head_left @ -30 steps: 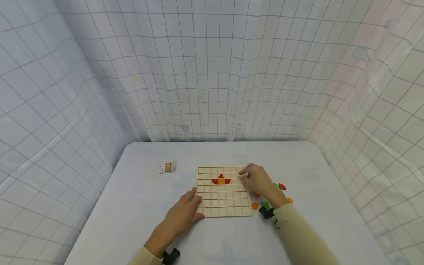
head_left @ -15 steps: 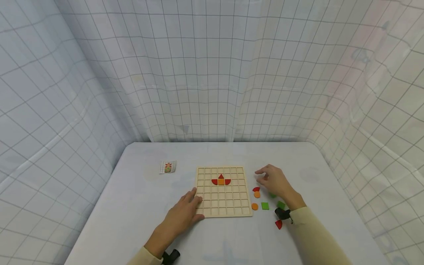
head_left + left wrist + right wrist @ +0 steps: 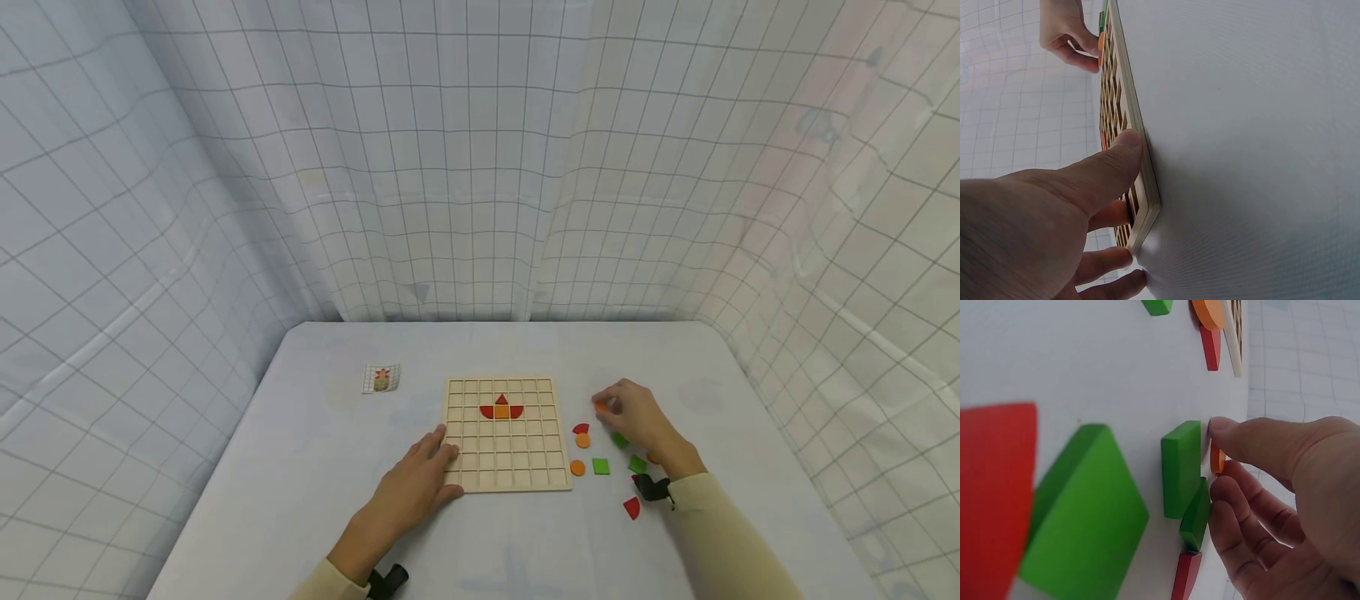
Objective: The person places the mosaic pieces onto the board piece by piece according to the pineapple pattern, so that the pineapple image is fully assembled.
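Observation:
A square wooden grid board lies on the white table. Set in its upper cells are a red triangle, an orange square and two red quarter-circles. My left hand rests at the board's lower left, fingers spread, thumb along the near edge in the left wrist view. Right of the board, my right hand pinches a small orange piece between thumb and index finger, low over the table; its outline is partly hidden by the fingers. Green tiles lie just beside those fingers.
Loose pieces lie right of the board: orange discs, a green square, a red quarter-circle and several others, some partly under the right wrist. A small printed card lies at the back left. White gridded curtains surround the table.
My right hand has moved away from the board's right side to the loose pieces and now pinches an orange one. The left hand has stayed in place.

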A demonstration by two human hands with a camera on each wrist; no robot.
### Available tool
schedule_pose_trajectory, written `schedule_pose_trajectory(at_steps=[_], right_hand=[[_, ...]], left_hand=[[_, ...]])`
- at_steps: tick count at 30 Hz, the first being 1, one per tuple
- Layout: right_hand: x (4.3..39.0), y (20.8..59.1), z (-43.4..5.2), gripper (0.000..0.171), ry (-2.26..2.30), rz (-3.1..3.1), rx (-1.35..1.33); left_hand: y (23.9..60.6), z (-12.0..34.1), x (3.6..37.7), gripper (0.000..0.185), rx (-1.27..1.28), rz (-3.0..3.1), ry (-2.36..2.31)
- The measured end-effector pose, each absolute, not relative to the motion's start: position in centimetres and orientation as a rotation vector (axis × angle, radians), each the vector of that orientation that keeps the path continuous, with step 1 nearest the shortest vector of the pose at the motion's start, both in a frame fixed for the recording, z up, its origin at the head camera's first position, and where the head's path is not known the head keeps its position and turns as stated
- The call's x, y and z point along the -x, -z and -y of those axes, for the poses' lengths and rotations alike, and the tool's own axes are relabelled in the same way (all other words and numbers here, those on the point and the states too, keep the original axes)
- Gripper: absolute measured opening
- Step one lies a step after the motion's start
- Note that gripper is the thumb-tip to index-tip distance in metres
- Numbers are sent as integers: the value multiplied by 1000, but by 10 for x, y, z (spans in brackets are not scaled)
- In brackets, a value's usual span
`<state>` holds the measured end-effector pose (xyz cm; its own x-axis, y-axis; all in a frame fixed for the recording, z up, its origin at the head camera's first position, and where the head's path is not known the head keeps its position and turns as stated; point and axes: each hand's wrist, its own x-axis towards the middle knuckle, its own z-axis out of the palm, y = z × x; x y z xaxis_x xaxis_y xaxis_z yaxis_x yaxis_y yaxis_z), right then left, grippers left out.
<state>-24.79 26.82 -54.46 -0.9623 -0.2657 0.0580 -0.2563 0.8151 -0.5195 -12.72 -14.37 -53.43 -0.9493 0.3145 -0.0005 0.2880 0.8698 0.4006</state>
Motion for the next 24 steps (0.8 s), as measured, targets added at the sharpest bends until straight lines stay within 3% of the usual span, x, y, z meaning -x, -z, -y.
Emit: schedule_pose_trajectory(at_steps=[24], right_hand=[[241,545,-261,24,966,-3009,443]], left_hand=[[533,145,128,61,-478,-2947,-619]])
